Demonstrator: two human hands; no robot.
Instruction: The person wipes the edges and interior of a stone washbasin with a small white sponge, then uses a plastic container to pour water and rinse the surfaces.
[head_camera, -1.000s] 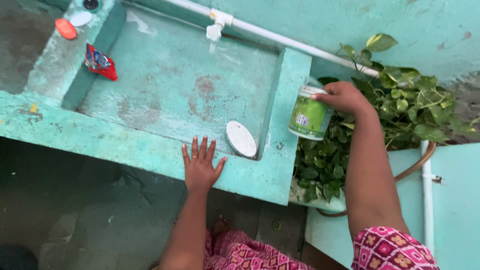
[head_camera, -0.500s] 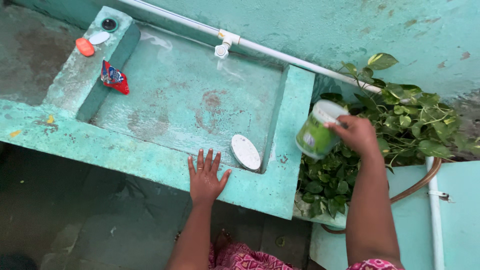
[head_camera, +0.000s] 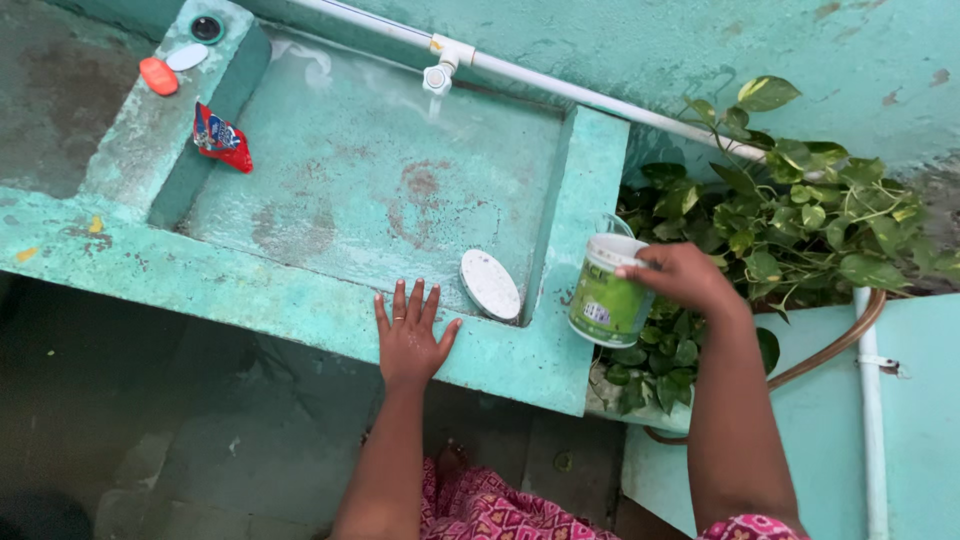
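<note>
My right hand (head_camera: 683, 277) grips a small green and white bucket (head_camera: 606, 297) by its rim, holding it upright just over the right wall of the turquoise concrete wash basin (head_camera: 590, 200), beside a leafy potted plant (head_camera: 790, 215). My left hand (head_camera: 408, 335) lies flat with fingers spread on the basin's front rim. A white oval lid (head_camera: 490, 284) leans in the basin's near right corner, close to my left hand.
A white pipe with a tap (head_camera: 436, 72) runs along the back wall above the basin. A red packet (head_camera: 220, 137), an orange soap (head_camera: 158, 75) and a white soap (head_camera: 187, 57) sit at the left ledge. A brown hose (head_camera: 830, 350) curls near the plant.
My right hand has brought the bucket from a tilt over the plant back upright and down-left toward the basin wall. My left hand has stayed on the rim.
</note>
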